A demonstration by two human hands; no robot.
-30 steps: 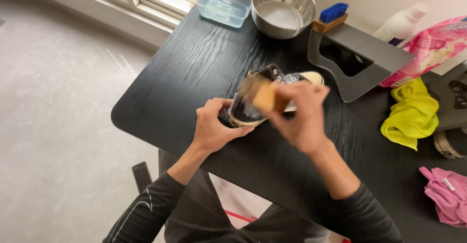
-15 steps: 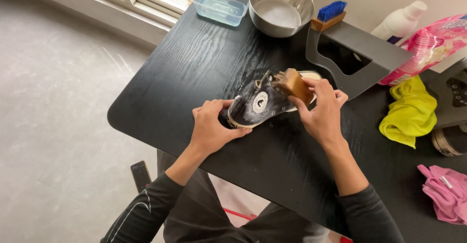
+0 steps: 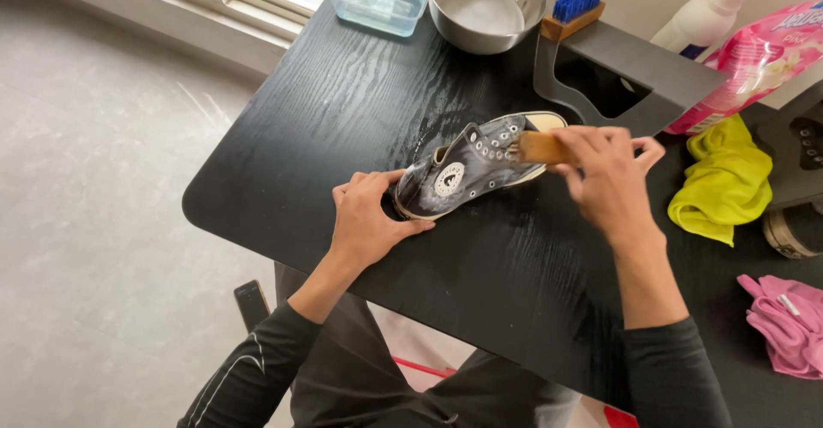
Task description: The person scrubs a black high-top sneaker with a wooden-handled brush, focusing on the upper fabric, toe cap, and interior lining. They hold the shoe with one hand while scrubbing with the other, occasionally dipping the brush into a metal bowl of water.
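A dark high-top canvas shoe with a white toe cap lies on its side on the black table. My left hand presses on the shoe's heel end and steadies it. My right hand is closed around a wooden scrubbing brush, whose bristles touch the shoe near the laces. Wet streaks show on the table around the shoe.
Behind the shoe stand a steel bowl of white liquid, a clear plastic tub, a blue-bristled brush on a grey stand, a white bottle and a pink packet. A yellow cloth and pink gloves lie right.
The brush in my right hand has swept from the shoe's ankle part toward the toe end. My left hand has stayed on the heel. The shoe has rolled flatter onto its side.
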